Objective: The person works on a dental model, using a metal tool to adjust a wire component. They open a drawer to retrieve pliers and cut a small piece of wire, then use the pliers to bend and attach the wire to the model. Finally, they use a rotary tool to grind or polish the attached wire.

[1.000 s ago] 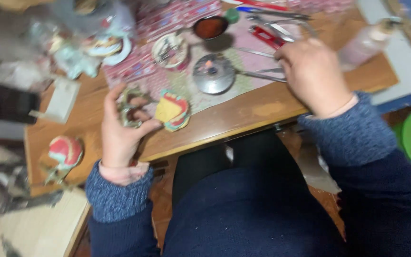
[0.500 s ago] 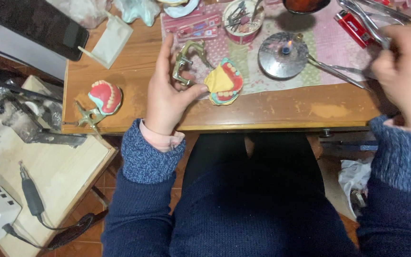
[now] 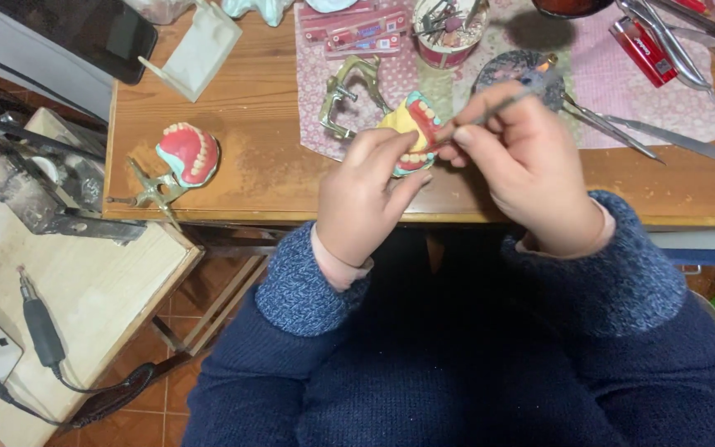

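My left hand (image 3: 367, 189) grips a yellow denture model (image 3: 410, 124) with red gums and white teeth, held up over the front edge of the wooden table (image 3: 275, 178). My right hand (image 3: 523, 161) pinches a thin metal hand tool (image 3: 502, 106) whose tip touches the model's teeth. A brass articulator frame (image 3: 349, 95) rises behind the model, by my left fingers. Both sleeves are dark blue knit.
A second red denture on a metal stand (image 3: 185, 157) sits at the table's left. Behind lie a pink cloth (image 3: 672, 91), metal instruments (image 3: 664, 141), a red lighter (image 3: 641, 50), a small pot of burs (image 3: 448, 29), a white block (image 3: 200, 51). A lower bench (image 3: 68, 281) holds a handpiece (image 3: 39, 323).
My right hand came in from the right with the thin tool and now meets the denture model. My left hand lifted the model off the cloth toward me.
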